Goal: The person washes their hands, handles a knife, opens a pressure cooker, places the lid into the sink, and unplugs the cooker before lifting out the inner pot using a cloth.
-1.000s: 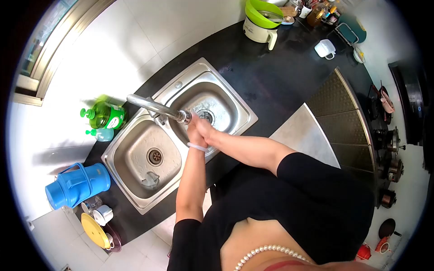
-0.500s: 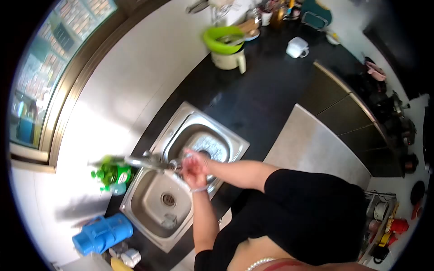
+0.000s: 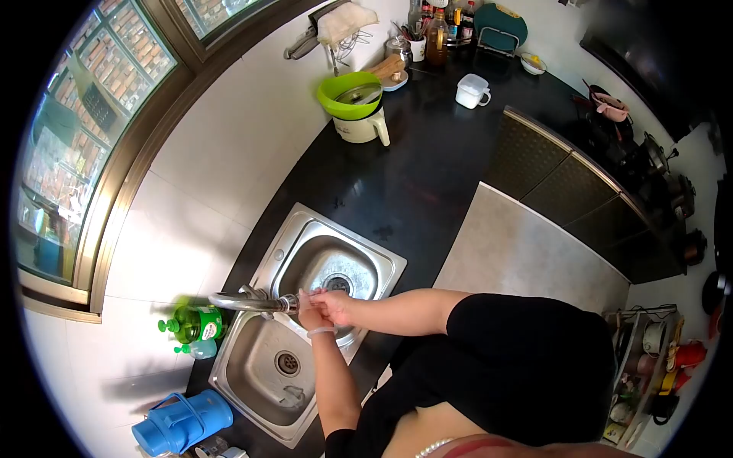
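Note:
My left hand (image 3: pixel 310 314), with a pale band at its wrist, is below the faucet (image 3: pixel 252 302), close to its spout end. The fingers I can see of it look stretched out. My right hand (image 3: pixel 334 306) lies against it, its fingers curled over the left palm and fingers. Where the hands overlap, some fingertips are hidden. Both hands are over the divider between two steel basins, the upper basin (image 3: pixel 321 248) and the lower basin (image 3: pixel 252 353). No object shows in either hand.
Green pump bottles (image 3: pixel 200 324) and a blue thermos (image 3: pixel 183 424) stand beside the sink. Along the dark counter (image 3: pixel 412 175) are a green bowl (image 3: pixel 336 99) on a cream pot (image 3: pixel 355 131) and a white cup (image 3: pixel 472 93). Pots line the far right.
The head view has shifted, so the sink sits slightly lower in it. My hands stay together at the faucet; the right hand has closed more over the left.

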A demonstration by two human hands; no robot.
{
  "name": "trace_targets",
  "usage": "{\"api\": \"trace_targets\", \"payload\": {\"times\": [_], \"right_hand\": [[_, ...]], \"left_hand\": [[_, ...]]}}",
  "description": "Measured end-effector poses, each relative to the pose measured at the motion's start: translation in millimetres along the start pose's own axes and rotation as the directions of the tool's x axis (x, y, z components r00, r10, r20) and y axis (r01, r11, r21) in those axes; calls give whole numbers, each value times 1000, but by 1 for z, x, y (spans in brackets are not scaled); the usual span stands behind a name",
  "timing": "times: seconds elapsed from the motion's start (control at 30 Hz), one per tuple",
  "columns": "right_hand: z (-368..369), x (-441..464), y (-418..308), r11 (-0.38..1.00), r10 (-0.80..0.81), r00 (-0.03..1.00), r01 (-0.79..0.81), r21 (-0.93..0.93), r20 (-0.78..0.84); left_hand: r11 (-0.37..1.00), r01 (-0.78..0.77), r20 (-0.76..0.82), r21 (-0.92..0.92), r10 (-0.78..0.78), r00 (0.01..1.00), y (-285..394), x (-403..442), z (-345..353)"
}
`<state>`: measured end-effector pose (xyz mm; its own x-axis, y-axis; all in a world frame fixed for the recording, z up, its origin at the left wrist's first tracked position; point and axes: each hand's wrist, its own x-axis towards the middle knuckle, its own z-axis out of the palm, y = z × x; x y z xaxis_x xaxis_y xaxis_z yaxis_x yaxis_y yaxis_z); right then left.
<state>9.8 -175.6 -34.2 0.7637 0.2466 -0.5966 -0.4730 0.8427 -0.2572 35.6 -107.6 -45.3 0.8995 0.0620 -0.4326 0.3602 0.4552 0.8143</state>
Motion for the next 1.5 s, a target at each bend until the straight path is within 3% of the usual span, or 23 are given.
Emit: {"api": "trace_targets", "payload": {"times": [0.03, 0.07, 0.13, 0.17, 0.2, 0.27, 0.3, 0.37, 0.4, 0.43, 0.5, 0.6, 0.77, 0.83, 0.9, 1.03, 1.1, 1.27, 1.37, 1.4, 1.43, 1.47, 1.5], "right_hand": [[-5, 1, -5, 1000, 3, 999, -3, 20, 33], [-8, 3, -10, 996, 76, 993, -73, -43, 85], [-6, 0, -24, 813, 101, 991, -32, -581, 86], [-5, -4, -32, 615, 115, 990, -8, -788, 79], [-4, -6, -45, 108, 94, 948, 296, -949, 306], [-1, -9, -75, -142, 157, 955, 274, -951, 252], [-1, -12, -85, -267, 181, 958, 264, -927, 221], [-4, -48, -91, -338, -149, 943, 234, -912, 298], [-12, -46, -98, -681, 10, 981, 148, -717, 193], [-20, -40, -107, -914, 109, 993, 114, -390, 35], [-29, -36, -120, -649, -97, 994, -29, -760, 45], [-7, -48, -146, -664, -223, 968, -61, -745, 119], [4, -21, -213, -523, -155, 921, 230, -821, 356], [20, -27, -244, 136, -252, 923, 331, -934, 291], [58, -50, -283, 426, -317, 948, 175, -888, 35], [73, -9, -375, 763, -434, 898, 408, -501, 70], [89, 6, -415, 782, -497, 863, 492, -384, 94], [126, 32, -487, 769, -608, 794, 585, -259, -13], [143, 43, -512, 757, -632, 772, 598, -262, -63], [149, 45, -517, 754, -636, 768, 602, -262, -68], [154, 49, -522, 750, -642, 763, 607, -262, -72], [156, 57, -527, 735, -658, 750, 620, -276, -69], [159, 66, -531, 718, -674, 736, 631, -293, -67]], "left_hand": [[981, 139, 50, -134, -133, 990, 7, -5, 4], [991, 126, 111, -54, -120, 987, 15, -10, 0], [923, -143, 203, 356, 73, 976, -5, 20, -36], [803, -275, 271, 529, 148, 951, -13, 29, -48], [768, -266, 237, 583, 152, 959, -5, 22, -47], [683, -236, 166, 691, 168, 972, 19, 1, -46], [580, -343, 196, 739, 302, 933, 23, 3, -52], [328, -498, 281, 803, 529, 801, 30, 10, -74], [488, -519, 247, 701, 517, 820, 29, 20, -86], [583, -445, 200, 680, 436, 877, 36, 21, -90], [740, -281, 123, 611, 263, 957, 53, 28, -93], [738, -298, 139, 606, 271, 953, 58, 34, -93], [868, -310, 22, 389, 327, 945, 69, 33, -76], [882, -313, -32, 351, 346, 938, 73, 44, -77], [888, -282, -84, 364, 332, 939, 79, 54, -80], [788, -301, -114, 537, 422, 900, 88, 58, -79], [855, -342, -193, 389, 439, 877, 97, 53, -54], [981, -179, -238, 77, 192, 952, 105, 49, -42], [989, -110, -182, 103, 127, 975, 90, 22, -39], [974, -168, -214, 155, 199, 956, 76, 17, -45], [926, -142, -277, 349, 247, 929, 70, 10, -43], [927, -98, -398, 363, 249, 883, 60, -7, -47], [945, -68, -388, 320, 196, 900, 50, -23, -56]]}}
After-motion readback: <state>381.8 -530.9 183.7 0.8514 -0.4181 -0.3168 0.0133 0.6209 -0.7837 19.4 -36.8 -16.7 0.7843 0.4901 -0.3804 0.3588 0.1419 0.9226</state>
